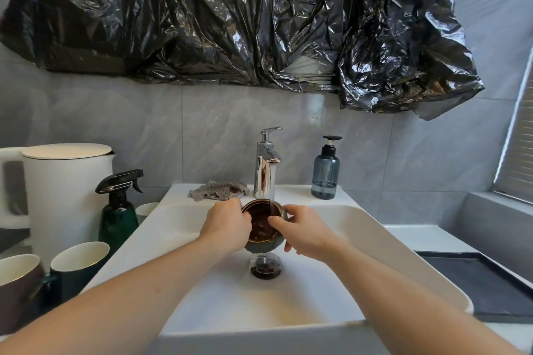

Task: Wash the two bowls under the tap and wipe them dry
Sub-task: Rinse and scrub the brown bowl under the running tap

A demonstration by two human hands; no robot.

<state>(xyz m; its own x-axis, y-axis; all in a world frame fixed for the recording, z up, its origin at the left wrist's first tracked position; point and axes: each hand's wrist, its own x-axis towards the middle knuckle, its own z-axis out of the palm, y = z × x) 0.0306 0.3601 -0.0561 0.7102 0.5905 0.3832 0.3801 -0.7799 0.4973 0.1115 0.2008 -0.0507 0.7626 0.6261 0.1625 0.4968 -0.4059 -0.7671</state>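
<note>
Black plastic sheeting [245,17] hangs crumpled across the tiled wall above everything. Below it, the white sink [375,239] fills the middle of the view, its basin sloping down to a dark drain [265,268] near the centre. On the surface along the sink's left edge stand a white kettle [66,190], a dark green spray bottle [118,210] and two cups [78,265]; a dark tray [476,282] lies off the right edge.

On the sink's back ledge a chrome tap [265,170] stands at the middle, with a patterned cloth [219,191] just to its left and a blue pump bottle [325,173] toward the back right corner.

One bowl [261,225], brown inside and grey-green outside, is held over the basin directly beneath the spout, tilted toward the person, with a thin stream running into it. The left hand [227,228] grips its left rim, fingers closed around the wall. The right hand [302,230] holds the right side, fingers curled on the rim with the thumb reaching inside, seemingly rubbing the glaze. No second bowl is visible here.

My reading is that washing of this bowl is under way and drying has not begun. The main risk is a slip: wet glazed ceramic held only at the rim could twist out and strike the hard basin. Tilting further toward the front edge could also send water over the sink's lip.
</note>
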